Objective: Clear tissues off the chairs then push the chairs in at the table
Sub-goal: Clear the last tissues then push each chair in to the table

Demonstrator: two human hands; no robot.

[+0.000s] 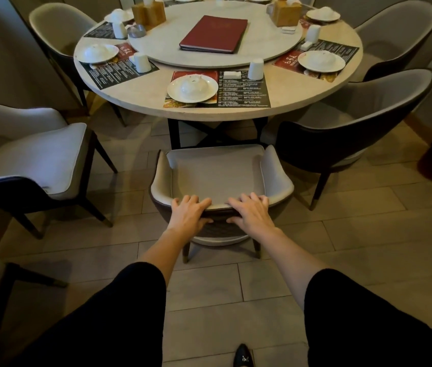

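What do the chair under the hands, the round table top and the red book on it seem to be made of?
The chair: pale grey seat looks like matte fabric or faux leather, with piped edges; the dark back shows quilted stitching, likely leather-like. The table top: matte beige stone or stone imitation, faintly mottled. The red book: smooth leather-like cover with slight sheen; uncertain.

You can count six chairs (215, 176), one round table (286, 86), one red menu (213, 34) and two wooden holders (148, 13).
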